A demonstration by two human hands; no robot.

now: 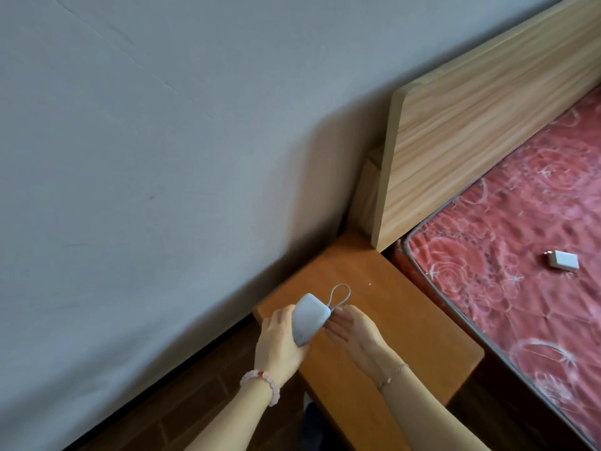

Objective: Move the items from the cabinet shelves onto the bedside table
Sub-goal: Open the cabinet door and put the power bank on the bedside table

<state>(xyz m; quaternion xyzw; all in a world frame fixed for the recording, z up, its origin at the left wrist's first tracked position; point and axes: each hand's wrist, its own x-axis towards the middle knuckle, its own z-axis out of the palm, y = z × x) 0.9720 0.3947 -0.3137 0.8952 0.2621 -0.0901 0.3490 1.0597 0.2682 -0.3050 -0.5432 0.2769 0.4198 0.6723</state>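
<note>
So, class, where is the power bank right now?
Head view, lower centre: the power bank is gripped by the left hand over the bedside table, with the right hand pinching its cord.

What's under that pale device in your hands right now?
The left hand grips the pale device from below, over the wooden bedside table. The right hand pinches its cord loop. Whether it touches the table is hidden by the hands.

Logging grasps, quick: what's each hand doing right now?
Left hand: closed, holding the pale grey device.
Right hand: closed, pinching the device's cord loop at its base.
</note>
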